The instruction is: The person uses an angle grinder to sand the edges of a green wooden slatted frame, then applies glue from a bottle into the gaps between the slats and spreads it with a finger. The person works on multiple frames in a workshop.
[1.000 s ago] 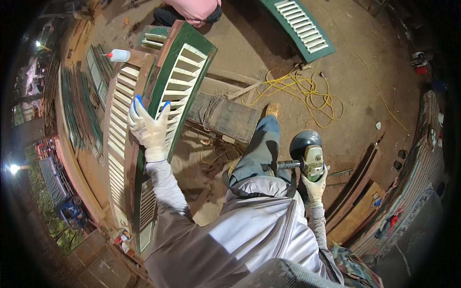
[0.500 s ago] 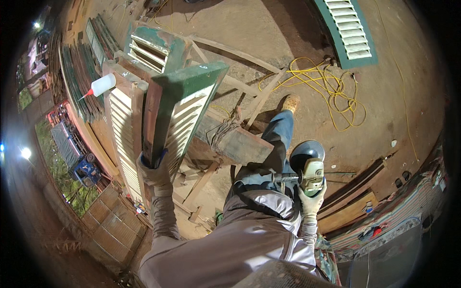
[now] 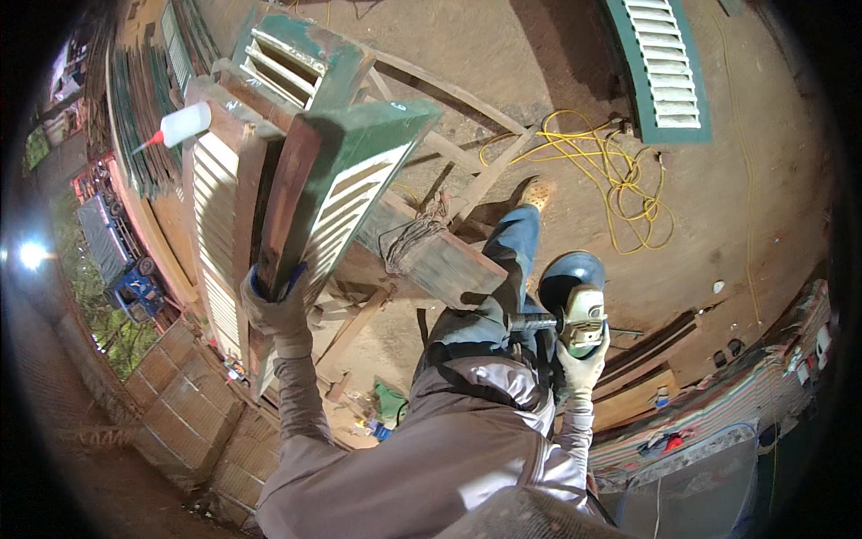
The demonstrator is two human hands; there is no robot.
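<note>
My gloved left hand [image 3: 275, 316] is closed round the near end of a green-and-brown louvred shutter [image 3: 373, 130] with white slats, which stands on its edge. Just left of it stands a second shutter [image 3: 213, 211] with white slats and brown edges. In my gloved right hand [image 3: 584, 366] is a power sander or grinder [image 3: 585, 310] with a side handle and a large round dark disc [image 3: 572, 271]. The tool is held beside my right thigh, apart from the shutters. My fingers partly hide its rear body.
A white squeeze bottle [image 3: 186, 122] with a red tip lies on the left shutter's top. Yellow cable [image 3: 620, 193] is coiled on the floor, near another green shutter [image 3: 700, 117]. A wooden beam [image 3: 453, 269] juts out before my legs. Timber [image 3: 148, 135] is stacked at left.
The whole view has shifted a little. My left hand keeps its hold on the shutter, and the tool stays in my right hand by my thigh.
</note>
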